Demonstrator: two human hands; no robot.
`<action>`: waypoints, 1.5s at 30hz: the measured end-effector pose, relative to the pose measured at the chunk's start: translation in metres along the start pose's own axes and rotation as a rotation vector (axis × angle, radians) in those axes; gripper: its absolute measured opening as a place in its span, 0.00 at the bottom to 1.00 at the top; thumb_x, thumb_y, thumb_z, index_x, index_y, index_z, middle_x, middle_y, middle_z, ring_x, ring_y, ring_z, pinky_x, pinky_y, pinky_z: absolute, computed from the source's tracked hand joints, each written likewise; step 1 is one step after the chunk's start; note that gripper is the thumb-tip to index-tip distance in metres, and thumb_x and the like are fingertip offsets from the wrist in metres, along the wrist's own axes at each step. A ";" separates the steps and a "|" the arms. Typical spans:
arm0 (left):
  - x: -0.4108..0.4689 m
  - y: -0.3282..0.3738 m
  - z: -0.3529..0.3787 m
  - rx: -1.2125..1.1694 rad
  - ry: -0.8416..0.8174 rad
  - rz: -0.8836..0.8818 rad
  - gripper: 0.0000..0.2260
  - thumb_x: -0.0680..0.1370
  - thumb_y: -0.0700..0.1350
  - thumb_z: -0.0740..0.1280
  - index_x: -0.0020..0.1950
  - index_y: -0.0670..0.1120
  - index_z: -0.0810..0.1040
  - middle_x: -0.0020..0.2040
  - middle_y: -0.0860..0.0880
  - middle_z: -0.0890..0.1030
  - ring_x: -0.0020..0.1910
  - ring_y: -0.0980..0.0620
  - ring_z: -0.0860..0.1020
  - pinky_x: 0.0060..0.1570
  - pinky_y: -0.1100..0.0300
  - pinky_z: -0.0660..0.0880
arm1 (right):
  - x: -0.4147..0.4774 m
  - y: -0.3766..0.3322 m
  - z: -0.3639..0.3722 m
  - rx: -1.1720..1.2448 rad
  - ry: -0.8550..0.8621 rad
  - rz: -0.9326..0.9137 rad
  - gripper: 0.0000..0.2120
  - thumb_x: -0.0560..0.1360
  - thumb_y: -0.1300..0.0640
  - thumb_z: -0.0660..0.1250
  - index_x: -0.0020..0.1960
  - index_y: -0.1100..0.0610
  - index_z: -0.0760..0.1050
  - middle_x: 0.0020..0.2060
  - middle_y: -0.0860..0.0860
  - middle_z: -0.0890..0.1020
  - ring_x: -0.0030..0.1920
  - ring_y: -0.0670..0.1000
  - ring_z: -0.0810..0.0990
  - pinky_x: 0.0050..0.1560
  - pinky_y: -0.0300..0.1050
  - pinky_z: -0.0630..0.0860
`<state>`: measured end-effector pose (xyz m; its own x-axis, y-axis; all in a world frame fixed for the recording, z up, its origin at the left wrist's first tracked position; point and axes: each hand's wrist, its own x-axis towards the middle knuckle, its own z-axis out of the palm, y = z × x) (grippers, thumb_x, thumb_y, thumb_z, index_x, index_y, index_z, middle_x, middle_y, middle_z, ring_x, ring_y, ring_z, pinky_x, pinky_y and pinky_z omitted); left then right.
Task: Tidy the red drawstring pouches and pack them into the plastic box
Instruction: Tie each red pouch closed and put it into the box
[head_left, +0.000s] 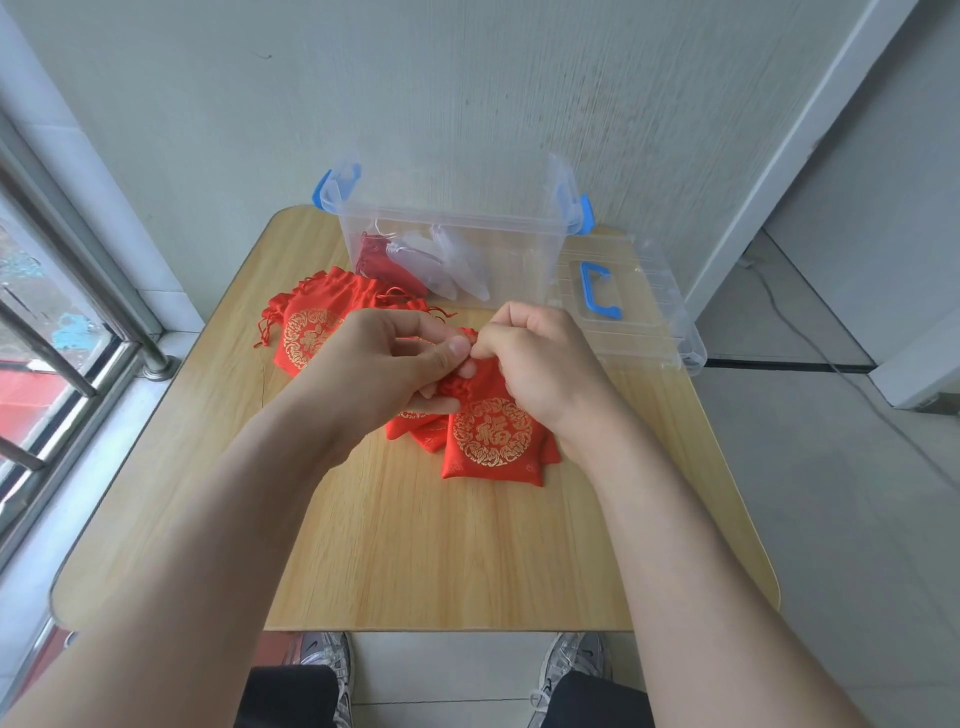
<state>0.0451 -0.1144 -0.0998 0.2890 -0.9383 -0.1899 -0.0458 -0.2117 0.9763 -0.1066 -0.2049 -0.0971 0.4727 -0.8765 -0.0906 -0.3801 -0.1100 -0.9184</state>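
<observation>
Left hand (384, 358): fingers (452, 347) are curled, with thumb and forefinger pinched on the gathered neck of a red pouch (491, 431). Right hand (540, 364): fingers (498, 345) are curled tight, and the same neck is pinched from the opposite side. The red pouch is laid on the table (415, 545), gold emblem up, body just below both hands; other red pouches (415, 428) are partly covered by it. A heap of pouches (311, 332) is set far left. The plastic box (452, 249) is placed open beyond the hands, its lid (623, 312) beside it.
</observation>
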 end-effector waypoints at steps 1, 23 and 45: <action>0.000 0.000 0.000 0.006 0.001 0.014 0.06 0.79 0.41 0.74 0.54 0.40 0.87 0.50 0.38 0.87 0.41 0.48 0.78 0.45 0.57 0.85 | 0.001 0.000 -0.001 0.018 0.001 0.017 0.10 0.73 0.56 0.69 0.34 0.53 0.74 0.23 0.41 0.74 0.32 0.48 0.71 0.36 0.48 0.67; -0.004 -0.003 0.009 0.500 0.069 0.127 0.08 0.80 0.38 0.71 0.42 0.44 0.86 0.34 0.47 0.86 0.36 0.51 0.88 0.32 0.61 0.81 | -0.008 0.002 -0.004 -0.112 -0.105 -0.266 0.10 0.76 0.61 0.61 0.42 0.48 0.75 0.23 0.37 0.74 0.26 0.42 0.71 0.35 0.43 0.66; 0.001 -0.006 0.003 0.320 0.127 0.087 0.07 0.83 0.46 0.72 0.47 0.48 0.89 0.47 0.37 0.86 0.38 0.46 0.74 0.39 0.48 0.74 | -0.005 0.014 0.002 -0.321 0.074 -0.544 0.08 0.70 0.58 0.82 0.49 0.50 0.88 0.38 0.42 0.86 0.37 0.43 0.84 0.42 0.45 0.83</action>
<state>0.0430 -0.1143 -0.1063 0.3866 -0.9193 -0.0736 -0.3671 -0.2266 0.9022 -0.1126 -0.2013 -0.1107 0.6137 -0.6845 0.3935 -0.3258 -0.6735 -0.6635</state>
